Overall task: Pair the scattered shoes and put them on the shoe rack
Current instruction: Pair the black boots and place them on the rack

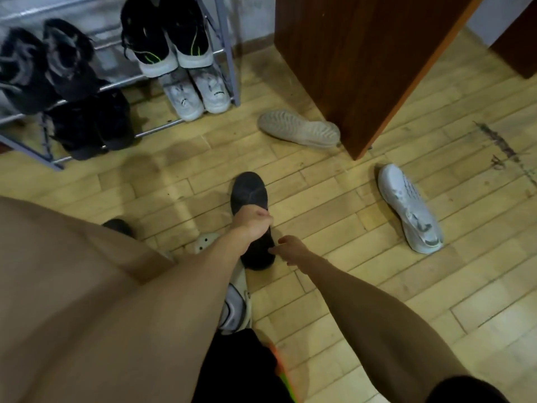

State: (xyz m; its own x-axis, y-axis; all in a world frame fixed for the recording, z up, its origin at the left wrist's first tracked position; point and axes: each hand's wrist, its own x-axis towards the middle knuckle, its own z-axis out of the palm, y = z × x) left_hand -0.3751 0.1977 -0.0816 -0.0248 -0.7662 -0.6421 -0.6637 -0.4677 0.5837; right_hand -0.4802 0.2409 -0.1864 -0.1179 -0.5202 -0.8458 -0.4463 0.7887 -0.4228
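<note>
One dark, round-toed shoe point(249, 190) gripped by left hand point(252, 221).

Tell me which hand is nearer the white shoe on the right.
Right. The right hand sits left of the white shoe, bare floor between them; the left hand is farther left, gripping the black shoe.

Black shoe point(250, 190) at center, toe toward 12, gripped mid-body by left hand point(252, 219). White sneaker point(409, 207) on the floor at 3, toe toward 11. Pale shoe point(299, 128) at 1, sole showing. Rack point(229, 53) at 11 holds four pairs: black-green pair point(165, 39) above white pair point(197, 94), grey pair point(43, 62) above black pair point(90, 123).
</note>
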